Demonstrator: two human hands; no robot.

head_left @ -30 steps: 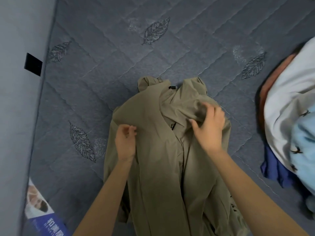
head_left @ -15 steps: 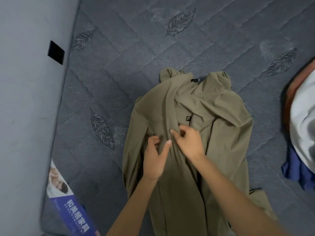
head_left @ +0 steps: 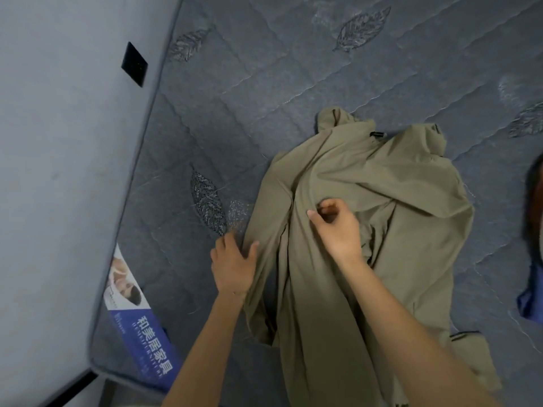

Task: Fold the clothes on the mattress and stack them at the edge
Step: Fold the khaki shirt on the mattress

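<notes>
A khaki jacket (head_left: 382,186) lies crumpled on the grey quilted mattress (head_left: 264,69), collar toward the far side. My right hand (head_left: 338,230) is over the middle of the jacket, its curled fingers and thumb pinching a fold of the front. My left hand (head_left: 233,265) is at the jacket's left edge. Its thumb lies on the fabric and its fingers curl at the hem beside a leaf pattern. A sleeve cuff (head_left: 470,356) sticks out at the lower right.
A pale wall (head_left: 58,171) with a black switch plate (head_left: 134,67) runs along the mattress's left edge. A blue printed label (head_left: 141,327) lies on the near left corner. Other clothes, blue (head_left: 531,304) and dark, show at the right border.
My left hand has left the middle of the jacket and gone to its left edge. My right hand has moved from the right shoulder to the centre. The view has swung left.
</notes>
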